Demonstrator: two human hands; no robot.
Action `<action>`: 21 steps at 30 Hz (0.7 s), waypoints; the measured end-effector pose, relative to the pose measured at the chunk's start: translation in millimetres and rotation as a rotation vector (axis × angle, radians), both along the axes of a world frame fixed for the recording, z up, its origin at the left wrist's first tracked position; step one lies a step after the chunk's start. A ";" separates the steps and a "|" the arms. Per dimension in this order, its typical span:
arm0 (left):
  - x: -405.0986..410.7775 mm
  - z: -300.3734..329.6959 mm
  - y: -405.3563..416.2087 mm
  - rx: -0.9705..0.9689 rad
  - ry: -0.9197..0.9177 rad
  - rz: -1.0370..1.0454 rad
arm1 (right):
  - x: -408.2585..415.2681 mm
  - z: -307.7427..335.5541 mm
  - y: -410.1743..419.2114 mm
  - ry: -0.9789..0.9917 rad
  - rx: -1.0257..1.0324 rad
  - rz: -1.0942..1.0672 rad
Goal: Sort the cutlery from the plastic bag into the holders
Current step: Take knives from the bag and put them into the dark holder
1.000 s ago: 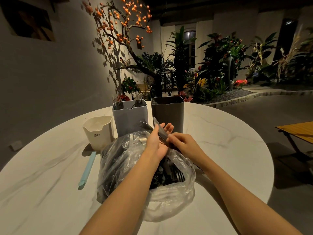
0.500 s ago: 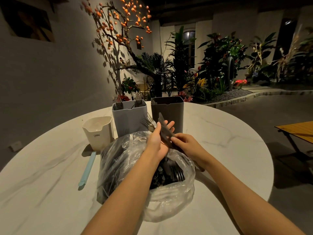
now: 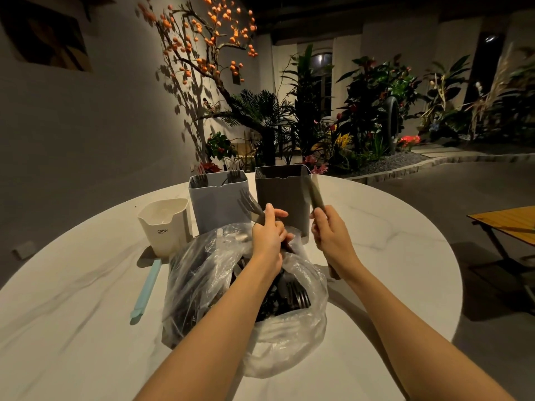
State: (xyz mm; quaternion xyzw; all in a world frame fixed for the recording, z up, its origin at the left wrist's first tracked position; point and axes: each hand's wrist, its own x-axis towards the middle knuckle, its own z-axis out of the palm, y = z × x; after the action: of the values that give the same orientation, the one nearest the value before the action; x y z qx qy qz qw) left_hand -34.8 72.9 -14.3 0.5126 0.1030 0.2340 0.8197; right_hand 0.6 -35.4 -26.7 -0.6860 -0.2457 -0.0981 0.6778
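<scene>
Left hand: fingers curled round the handle of a fork, held over the mouth of the bag, tines up and tilted toward the far left.
Right hand: fingers wrapped round the handle of a knife, blade pointing up in front of the dark holder's right side; the handle end sticks out below the wrist.
Bag: clear, crumpled plastic, lying on the bench just in front of the holders, mouth open toward the person; dark cutlery piled inside, with fork tines showing near its right side.
Blue holder: upright near the far edge of the bench, just behind the bag; fork tines stick up at its back left and back right corners.
Dark holder: upright just to the right of the blue holder, a narrow gap between them; what it holds cannot be told.
White holder: a cream cup with a notched rim, left of the blue holder and lower than it, lettering on its front.
Blue stick: a pale blue, slim piece lying flat on the bench left of the bag, running from the white holder toward the near edge.
Bench: round, pale marble top.
</scene>
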 end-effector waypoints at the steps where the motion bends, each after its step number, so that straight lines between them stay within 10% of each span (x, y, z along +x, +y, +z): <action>1: 0.5 -0.2 -1.2 0.030 -0.004 -0.002 | -0.6 2.2 -0.4 0.019 0.049 0.002; 21: -1.7 -7.1 -11.9 0.500 0.014 -0.153 | 3.9 -10.4 1.1 -0.005 -0.056 0.067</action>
State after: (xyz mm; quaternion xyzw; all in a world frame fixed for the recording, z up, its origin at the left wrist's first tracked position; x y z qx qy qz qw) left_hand -36.5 60.9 -21.4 0.7072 0.0086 0.1859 0.6821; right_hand 4.4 -34.3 -37.1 -0.6957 -0.2728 -0.0704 0.6608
